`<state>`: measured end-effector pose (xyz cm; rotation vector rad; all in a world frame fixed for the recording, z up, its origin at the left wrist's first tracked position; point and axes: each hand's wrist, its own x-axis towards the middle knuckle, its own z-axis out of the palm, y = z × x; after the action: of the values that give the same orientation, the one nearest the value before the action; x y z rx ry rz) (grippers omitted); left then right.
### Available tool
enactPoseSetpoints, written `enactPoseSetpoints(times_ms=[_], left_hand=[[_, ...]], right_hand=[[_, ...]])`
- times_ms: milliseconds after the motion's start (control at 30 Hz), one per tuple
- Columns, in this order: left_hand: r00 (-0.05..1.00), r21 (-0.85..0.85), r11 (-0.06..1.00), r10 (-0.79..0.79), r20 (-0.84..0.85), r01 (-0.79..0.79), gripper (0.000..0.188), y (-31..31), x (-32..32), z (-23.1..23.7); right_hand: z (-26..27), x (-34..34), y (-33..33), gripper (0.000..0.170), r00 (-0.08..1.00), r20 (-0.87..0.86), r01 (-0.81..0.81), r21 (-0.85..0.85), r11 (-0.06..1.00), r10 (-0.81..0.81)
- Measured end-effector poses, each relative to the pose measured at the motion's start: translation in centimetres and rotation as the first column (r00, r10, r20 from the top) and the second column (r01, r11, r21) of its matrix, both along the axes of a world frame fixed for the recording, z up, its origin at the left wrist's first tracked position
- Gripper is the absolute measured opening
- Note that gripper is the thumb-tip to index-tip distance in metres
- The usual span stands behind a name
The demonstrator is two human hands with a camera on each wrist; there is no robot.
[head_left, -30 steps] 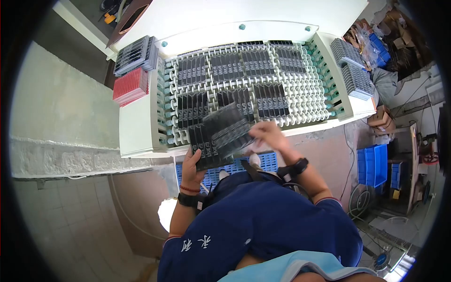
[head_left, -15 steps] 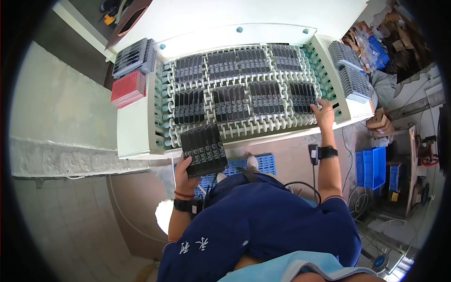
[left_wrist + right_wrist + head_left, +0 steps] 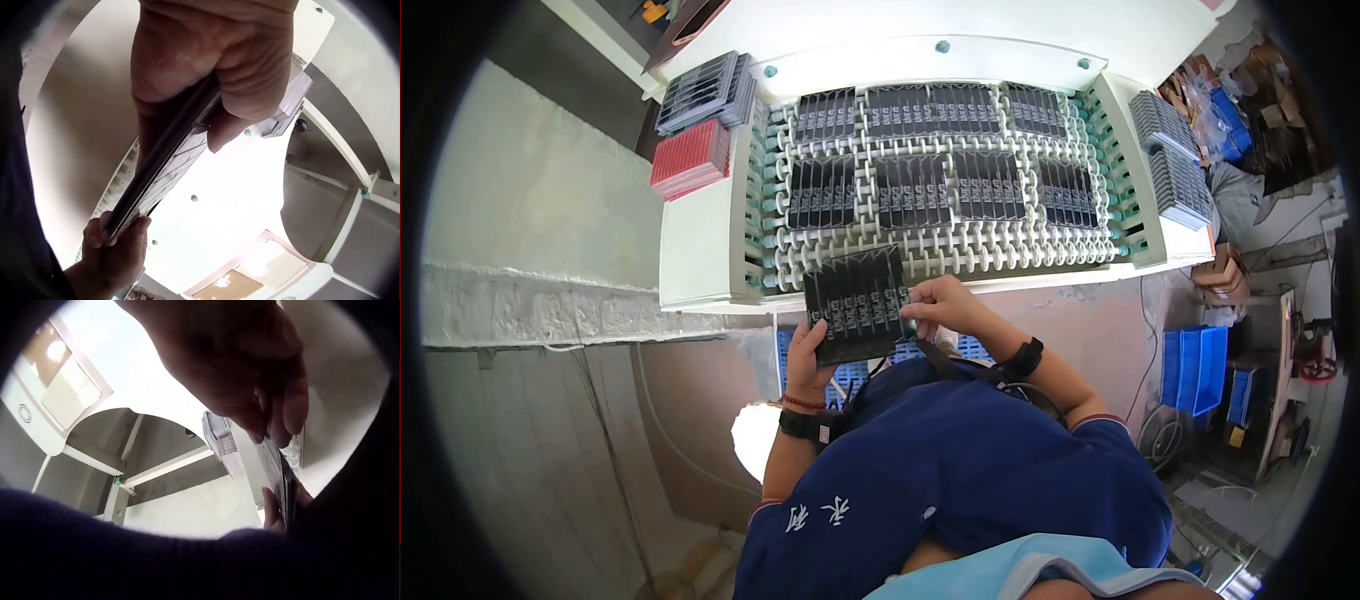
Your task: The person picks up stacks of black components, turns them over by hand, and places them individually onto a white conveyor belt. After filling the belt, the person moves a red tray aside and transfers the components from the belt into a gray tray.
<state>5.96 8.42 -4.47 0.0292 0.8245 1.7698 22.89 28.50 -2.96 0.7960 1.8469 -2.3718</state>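
A stack of thin black panels with white print (image 3: 855, 310) is held in front of the body, just before the roller conveyor (image 3: 960, 262). My left hand (image 3: 804, 362) grips its lower left corner, thumb on the printed face and fingers behind. At the stack's right edge, my right hand (image 3: 945, 306) pinches the rim with thumb and fingertips. The left wrist view shows the stack (image 3: 165, 162) edge-on between both hands. Similar black panels lie in two rows on the rollers, with a front-row panel (image 3: 1067, 194) at the right end.
Red slotted racks (image 3: 690, 160) and grey racks (image 3: 705, 95) stand on the machine's left ledge, more grey racks (image 3: 1180, 185) on its right one. Blue bins (image 3: 1195, 370) sit at the right. Underfoot is a blue slatted mat (image 3: 852, 374).
My right hand took a panel off the stack, set it at the right end of the front row and released it, then came back to the stack. My left hand kept its hold.
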Motion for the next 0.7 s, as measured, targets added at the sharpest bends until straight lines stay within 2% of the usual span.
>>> enactPoseSetpoints(times_ms=[67,133,200,267,367,467,533,600,700], left_hand=[[0.986,0.005,0.999,0.045,0.164,-0.046,0.041,-1.3,-0.7,-0.9],[0.987,0.066,0.993,0.092,0.134,-0.102,0.043,-2.3,-1.1,-0.6],[0.983,0.106,0.982,0.145,0.113,-0.157,0.045,-3.5,-1.6,-0.6],[0.975,0.125,0.969,0.2,0.101,-0.212,0.046,-4.9,-2.1,-0.9],[0.972,0.09,0.969,0.225,0.063,-0.23,0.046,-6.1,-2.7,-0.5],[0.982,0.083,0.978,0.187,0.026,-0.189,0.046,-6.3,-2.8,0.5],[0.988,0.084,0.984,0.157,0.008,-0.157,0.045,-6.3,-3.0,0.5],[0.991,0.094,0.987,0.13,0.0,-0.13,0.044,-6.1,-3.1,0.3],[0.983,-0.01,0.989,0.146,-0.108,-0.148,0.043,-5.2,-2.6,0.8]], right_hand=[[-0.5,0.6,1.0,0.022,0.998,-0.029,0.051,0.008,0.999,-0.051],[-0.1,1.5,2.4,0.02,0.985,-0.039,0.174,0.082,0.981,-0.171],[-0.4,2.4,3.6,0.018,0.935,-0.05,0.353,0.04,0.935,-0.351],[-1.0,3.0,4.4,0.02,0.898,-0.041,0.44,0.05,0.897,-0.438],[-1.8,2.2,4.1,0.022,0.935,-0.029,0.355,0.103,0.929,-0.354],[-1.3,-0.9,2.0,0.022,0.986,-0.002,0.165,0.173,0.971,-0.167],[-1.2,-3.9,0.8,0.023,0.998,-0.042,0.049,0.157,0.986,-0.043],[-0.7,-6.8,-0.3,0.023,0.999,-0.036,0.024,0.137,0.99,-0.019],[-0.9,-8.8,-0.7,0.025,0.998,0.055,0.006,0.126,0.992,-0.013]])
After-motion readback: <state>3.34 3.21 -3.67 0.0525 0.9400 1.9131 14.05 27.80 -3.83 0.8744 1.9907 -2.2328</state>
